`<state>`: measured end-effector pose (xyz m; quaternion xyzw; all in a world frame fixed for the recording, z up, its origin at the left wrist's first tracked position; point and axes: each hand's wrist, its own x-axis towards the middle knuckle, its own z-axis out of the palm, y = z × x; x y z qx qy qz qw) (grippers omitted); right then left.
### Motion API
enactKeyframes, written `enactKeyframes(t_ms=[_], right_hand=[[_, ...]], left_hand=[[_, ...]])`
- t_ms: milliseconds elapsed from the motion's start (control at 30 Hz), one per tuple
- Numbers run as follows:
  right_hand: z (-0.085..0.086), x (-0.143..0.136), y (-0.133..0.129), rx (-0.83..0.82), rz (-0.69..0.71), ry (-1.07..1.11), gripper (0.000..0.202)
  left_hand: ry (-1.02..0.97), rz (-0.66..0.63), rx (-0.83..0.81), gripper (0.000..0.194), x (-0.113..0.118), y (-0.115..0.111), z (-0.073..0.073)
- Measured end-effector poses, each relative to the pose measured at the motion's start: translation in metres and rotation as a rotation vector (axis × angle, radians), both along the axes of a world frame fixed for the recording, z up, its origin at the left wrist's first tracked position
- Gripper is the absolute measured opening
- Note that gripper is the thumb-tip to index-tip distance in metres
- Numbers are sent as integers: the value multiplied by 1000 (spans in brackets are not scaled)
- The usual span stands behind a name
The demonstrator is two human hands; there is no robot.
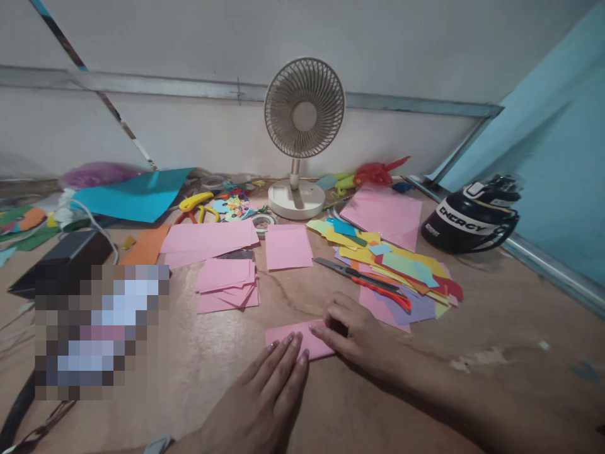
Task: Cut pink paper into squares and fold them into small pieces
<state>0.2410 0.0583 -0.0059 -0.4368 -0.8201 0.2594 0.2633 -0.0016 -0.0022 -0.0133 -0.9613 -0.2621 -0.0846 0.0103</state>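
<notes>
A folded-looking strip of pink paper (305,335) lies on the table in front of me. My left hand (269,384) rests flat across its left part, fingers stretched out and pressing down. At the paper's right end is my right hand (350,331), with curled fingers and the thumb laid on top of the sheet; its grip underneath is partly hidden. Beyond my left hand sits a stack of small pink sheets (225,280). A single pink sheet (288,246) lies farther back. Past my right hand are orange-handled scissors (385,295) and a grey-bladed cutter or ruler-like piece (331,267).
A white fan (305,116) stands at the back. Coloured paper scraps (406,268) and a black jug (466,224) are at right. Longer pink sheets (208,239), a blue sheet (137,194), yellow-handled scissors (196,202) and a dark box (70,252) lie left. One left area is pixelated.
</notes>
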Motion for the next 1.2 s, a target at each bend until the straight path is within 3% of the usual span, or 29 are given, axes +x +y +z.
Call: enactKeyframes(t_ms=[267, 600, 800, 900, 1000, 1100, 1200], right_hand=[[0, 1, 0, 5, 4, -10, 24], [2, -1, -1, 75, -28, -84, 21], [8, 2, -5, 212, -85, -167, 9], [15, 0, -21, 343, 131, -220, 31], [17, -3, -38, 313, 392, -369, 70], [14, -4, -47, 151, 468, -495, 94], [14, 1, -47, 48, 484, -533, 100]], left_hand=[[-63, 9, -86, 99, -3, -1, -2], [-24, -1, 71, 98, -2, 0, -2], [-119, 31, 150, 102, -1, -1, -28], [-163, 57, 148, 86, 0, -3, -42], [-174, 74, 140, 71, 0, -3, -48], [-149, 72, 130, 70, 0, -2, -46], [-150, 63, 142, 76, 1, -1, -41]])
